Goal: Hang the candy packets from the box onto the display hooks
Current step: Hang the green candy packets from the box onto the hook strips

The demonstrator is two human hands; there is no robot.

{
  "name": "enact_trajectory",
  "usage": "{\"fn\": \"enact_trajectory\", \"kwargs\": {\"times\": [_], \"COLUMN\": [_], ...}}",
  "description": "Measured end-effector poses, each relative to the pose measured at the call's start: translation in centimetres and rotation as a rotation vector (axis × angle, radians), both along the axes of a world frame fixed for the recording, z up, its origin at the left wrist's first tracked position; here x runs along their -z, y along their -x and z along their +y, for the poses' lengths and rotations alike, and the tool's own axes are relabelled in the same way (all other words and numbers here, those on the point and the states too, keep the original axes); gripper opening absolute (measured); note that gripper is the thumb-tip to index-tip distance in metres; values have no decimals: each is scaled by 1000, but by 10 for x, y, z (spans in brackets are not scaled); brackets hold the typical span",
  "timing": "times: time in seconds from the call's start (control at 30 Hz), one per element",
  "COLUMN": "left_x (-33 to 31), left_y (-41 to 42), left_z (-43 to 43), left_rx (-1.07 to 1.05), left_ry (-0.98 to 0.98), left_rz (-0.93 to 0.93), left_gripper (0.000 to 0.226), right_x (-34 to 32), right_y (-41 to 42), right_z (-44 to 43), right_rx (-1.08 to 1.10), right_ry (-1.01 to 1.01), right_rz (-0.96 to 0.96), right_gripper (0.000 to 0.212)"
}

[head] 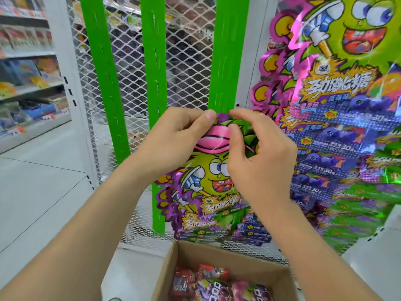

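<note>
Shop shelves [28, 51] stood beside us. Our left hand [173, 137] and right hand [258, 157] pinched the packet [208, 172] at its top edge. It looked light, floppy and slippery.

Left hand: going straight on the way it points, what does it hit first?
Likely the green strip right behind the packet top that the left hand pinches, then the mesh. Depth is unclear from one view.

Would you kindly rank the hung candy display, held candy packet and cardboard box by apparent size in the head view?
1. hung candy display
2. held candy packet and cardboard box: alike; box cropped and nearer, so unranked.
</note>
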State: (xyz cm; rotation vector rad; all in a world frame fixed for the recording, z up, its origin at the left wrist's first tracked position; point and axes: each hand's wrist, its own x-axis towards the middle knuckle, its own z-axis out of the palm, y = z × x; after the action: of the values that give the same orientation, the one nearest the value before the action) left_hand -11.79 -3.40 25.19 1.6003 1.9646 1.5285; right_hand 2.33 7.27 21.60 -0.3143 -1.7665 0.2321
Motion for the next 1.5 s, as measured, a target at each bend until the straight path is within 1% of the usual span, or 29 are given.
{"fn": "enact_trajectory", "kwargs": {"times": [0.07,0.23,0.3,0.5,0.6,0.8,0.9,0.93,1.0,1.07,1.13,1.2,1.27,1.3,1.37,1.43,1.5], "left_x": [-1,-3,-4,-9,-8,-1,2,2,1,1,4,5,5,3,1,0,0], "left_y": [-1,-9,-15,-24,-20,-11,-9,-9,-12,-11,-6,-4,-2,-3,-4,-1,3], "left_z": [-5,-18,-23,-29,-22,-17,-13,-12,-12,-11,-10,-10,-11,-12,-13,-12,-14], "left_rx": [8,-15,-30,1,-9,-68,-85,-81,-66,-57,-76,-108,-120,-113,-90,-126,-166], "left_ry": [13,27,20,-18,-4,-18,-30,-37,-44,-37,-31,-19,-14,-18,-9,56,83], "left_rz": [-27,-14,-9,-58,-23,52,87,81,48,0,-21,-36,-105,-164,-248,-219,-241], "left_gripper": [62,40,38,43,58,55,51,50,48,49,50,46,41,41,48,61,65], "right_x": [-2,4,5,-1,-1,26,27,24,19,17,18,17,15,13,8,2,-4], "right_y": [4,4,-1,-5,-6,-14,-17,-18,-21,-23,-27,-30,-29,-27,-19,-11,-5], "right_z": [-1,0,-3,-19,-13,-3,-4,-5,-7,-6,-2,2,0,-2,-8,-11,-11], "right_rx": [-7,-7,4,28,12,52,23,12,-39,-85,-61,-17,-27,-54,-108,-118,-105], "right_ry": [24,-20,-31,1,54,87,74,55,16,-24,-85,-130,-125,-104,-50,-14,-9], "right_rz": [26,-35,-28,61,22,-157,-65,-20,31,14,-18,-12,6,9,6,-2,-5], "right_gripper": [18,21,21,21,21,19,24,26,24,19,17,17,16,16,15,16,16]}}
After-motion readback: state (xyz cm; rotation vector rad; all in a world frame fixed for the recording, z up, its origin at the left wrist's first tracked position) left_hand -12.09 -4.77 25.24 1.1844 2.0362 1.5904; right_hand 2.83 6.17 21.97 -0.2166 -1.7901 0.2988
